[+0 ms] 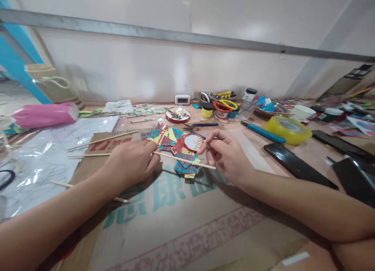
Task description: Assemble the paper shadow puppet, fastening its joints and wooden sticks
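My left hand [130, 159] is closed round a thin wooden stick [190, 162], whose free end reaches right, towards my other hand. Thumb and fingers of my right hand [225, 151] are curled together just above the stick's tip; anything between them is too small or hidden to make out. Under the stick lie painted cut-out pieces [165, 136] in blue, red and yellow, joined by small round fasteners. A red-rimmed lid [189, 142] with tiny pale bits sits beside my right fingertips. More wooden sticks [101, 140] rest on the cardboard [175, 224] around my left hand.
Pliers [202, 125] and a second red-rimmed dish [177, 114] stand behind the pieces. To the right are a blue cutter [263, 132], yellow tape [288, 129] and a black phone [299, 165]. Plastic-covered drawings [43, 169] lie left; paint jars [207, 110] stand at the back.
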{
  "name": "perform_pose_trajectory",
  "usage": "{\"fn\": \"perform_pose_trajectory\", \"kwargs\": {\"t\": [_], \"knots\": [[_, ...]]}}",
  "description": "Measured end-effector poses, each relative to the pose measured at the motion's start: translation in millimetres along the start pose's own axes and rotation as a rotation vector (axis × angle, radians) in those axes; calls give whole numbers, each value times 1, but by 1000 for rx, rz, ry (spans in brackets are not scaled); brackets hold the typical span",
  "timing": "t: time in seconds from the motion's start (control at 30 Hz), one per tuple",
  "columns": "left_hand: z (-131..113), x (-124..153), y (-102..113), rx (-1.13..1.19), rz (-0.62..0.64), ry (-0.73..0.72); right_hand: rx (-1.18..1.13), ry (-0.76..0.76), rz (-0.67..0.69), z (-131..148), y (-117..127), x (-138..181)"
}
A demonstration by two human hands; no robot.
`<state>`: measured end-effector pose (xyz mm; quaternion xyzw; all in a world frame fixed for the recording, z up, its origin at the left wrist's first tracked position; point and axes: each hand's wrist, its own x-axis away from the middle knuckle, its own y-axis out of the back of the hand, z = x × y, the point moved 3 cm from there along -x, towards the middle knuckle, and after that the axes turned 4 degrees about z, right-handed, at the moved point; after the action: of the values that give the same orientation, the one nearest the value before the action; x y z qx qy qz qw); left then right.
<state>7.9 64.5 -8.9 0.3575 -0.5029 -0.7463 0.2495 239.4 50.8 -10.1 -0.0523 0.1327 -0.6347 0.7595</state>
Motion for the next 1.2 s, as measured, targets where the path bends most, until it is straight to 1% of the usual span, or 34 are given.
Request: {"fn": "perform_pose_trajectory", "kwargs": {"t": [0.2, 0.33, 0.4, 0.53, 0.57, 0.63, 0.7, 0.77, 0.8, 0.9, 0.97, 1.03, 1.1, 1.17, 1.2], "knots": [[-2, 1, -3, -76, 20, 25, 35, 13, 37, 6, -8, 10], [-2, 0, -1, -45, -24, -6, 13, 18, 88, 13, -12, 8], [-7, 0, 5, 16, -79, -42, 9, 47, 102, 16, -14, 8], [-28, 9, 27, 221, -295, -118, 48, 47, 120, 17, -21, 15], [-33, 13, 32, 265, -319, -135, 63, 37, 130, 17, -24, 17], [-40, 18, 37, 335, -302, -158, 91, 25, 171, 17, -31, 23], [-43, 21, 37, 379, -239, -207, 136, 20, 223, 20, -38, 26], [-40, 21, 34, 387, -195, -246, 208, 22, 249, 28, -42, 24], [-37, 20, 34, 379, -194, -245, 248, 31, 243, 33, -42, 20], [-24, 13, 36, 350, -280, -147, 349, 96, 188, 52, -38, 6], [-17, 10, 41, 372, -355, -87, 383, 134, 183, 57, -40, -2], [-13, 8, 45, 422, -420, -85, 387, 128, 236, 52, -48, -4], [-11, 9, 45, 463, -480, -124, 356, 96, 319, 39, -59, -2], [-10, 11, 42, 468, -523, -158, 324, 61, 373, 24, -69, 0], [-10, 11, 38, 460, -533, -166, 311, 52, 374, 17, -71, 0]]}}
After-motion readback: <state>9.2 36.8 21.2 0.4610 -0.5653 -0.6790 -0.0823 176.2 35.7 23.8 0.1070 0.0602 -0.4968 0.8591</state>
